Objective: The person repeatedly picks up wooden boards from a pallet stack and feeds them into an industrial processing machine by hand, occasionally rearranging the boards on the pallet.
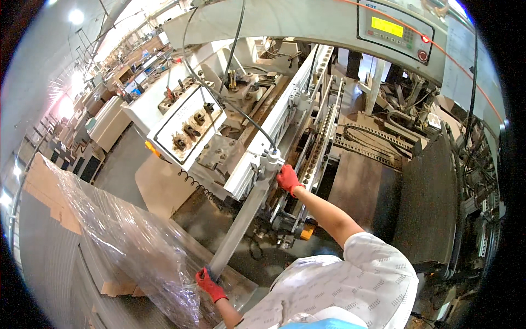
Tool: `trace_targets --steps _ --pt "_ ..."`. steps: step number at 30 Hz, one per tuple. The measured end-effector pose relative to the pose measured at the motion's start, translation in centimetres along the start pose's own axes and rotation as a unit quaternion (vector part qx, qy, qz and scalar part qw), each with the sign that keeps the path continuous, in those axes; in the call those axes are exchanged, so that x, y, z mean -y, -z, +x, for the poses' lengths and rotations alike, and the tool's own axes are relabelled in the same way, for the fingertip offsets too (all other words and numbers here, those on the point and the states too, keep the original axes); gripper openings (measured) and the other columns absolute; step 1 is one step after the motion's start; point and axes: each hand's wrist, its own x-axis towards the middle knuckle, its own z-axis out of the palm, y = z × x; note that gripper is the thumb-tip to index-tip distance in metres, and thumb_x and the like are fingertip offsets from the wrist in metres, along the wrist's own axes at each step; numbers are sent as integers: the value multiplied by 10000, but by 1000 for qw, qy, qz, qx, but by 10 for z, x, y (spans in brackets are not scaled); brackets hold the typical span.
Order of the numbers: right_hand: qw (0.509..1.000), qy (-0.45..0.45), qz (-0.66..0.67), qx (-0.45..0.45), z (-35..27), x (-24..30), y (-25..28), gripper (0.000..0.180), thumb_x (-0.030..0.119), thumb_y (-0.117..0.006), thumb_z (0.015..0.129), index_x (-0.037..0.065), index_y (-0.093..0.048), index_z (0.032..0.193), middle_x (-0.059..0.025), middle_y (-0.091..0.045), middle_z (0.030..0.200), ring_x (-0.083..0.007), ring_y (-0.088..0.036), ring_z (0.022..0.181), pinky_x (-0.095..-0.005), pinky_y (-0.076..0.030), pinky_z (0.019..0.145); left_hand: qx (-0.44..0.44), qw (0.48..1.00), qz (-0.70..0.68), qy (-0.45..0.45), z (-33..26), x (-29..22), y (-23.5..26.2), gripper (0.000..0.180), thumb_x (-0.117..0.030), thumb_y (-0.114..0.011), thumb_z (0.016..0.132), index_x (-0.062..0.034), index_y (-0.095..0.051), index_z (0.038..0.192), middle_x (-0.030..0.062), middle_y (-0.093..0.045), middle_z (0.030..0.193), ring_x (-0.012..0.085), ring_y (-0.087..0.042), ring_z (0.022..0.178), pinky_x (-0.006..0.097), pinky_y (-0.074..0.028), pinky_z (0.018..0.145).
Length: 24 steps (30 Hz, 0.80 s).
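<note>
A long, narrow grey board slants up from the lower middle into the machine, where its far end passes under a clamp. My left hand, in a red glove, pinches the near end of this board. My right hand, also gloved in red, is closed beside the pressing clamp at the machine's edge. What its fingers hold there is hidden. A second clamp sits farther along the white machine rail.
Clear plastic film drapes over stacked grey boards on the left. A control panel with a yellow screen is on the beam above. Roller tracks run beside the rail. Dark panels stand at right, and cables hang overhead.
</note>
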Motion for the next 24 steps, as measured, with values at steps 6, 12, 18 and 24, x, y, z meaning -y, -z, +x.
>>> trace_targets --steps 6,12,18,24 --pt "1000 -12 13 -6 -3 33 8 334 178 -567 808 -17 -600 1077 -279 -580 1046 -451 -543 1029 -471 -466 908 -10 994 -105 30 7 17 10 206 -158 -700 902 -16 -638 1037 59 -617 1021 185 -568 928 342 -459 883" --pt "999 30 -11 32 0 24 13 394 135 -609 781 49 -585 1165 -251 -580 1073 -454 -549 1017 -489 -480 882 -45 996 -74 14 9 25 8 225 -145 -733 855 -20 -645 1020 60 -631 996 185 -580 923 334 -464 883" --pt "998 55 -27 17 -9 29 20 345 139 -603 776 35 -643 1102 -235 -626 1027 -438 -556 1044 -479 -474 889 -41 999 -13 2 4 19 4 203 -162 -699 889 -45 -631 1039 53 -614 1057 196 -574 993 342 -432 942" --pt "997 1 -41 61 17 -36 45 258 183 -640 808 -18 -664 969 -230 -656 939 -339 -633 863 -400 -486 758 -48 993 75 -73 7 27 -26 371 -247 -791 793 -38 -619 1047 112 -639 1005 263 -594 942 381 -464 866"
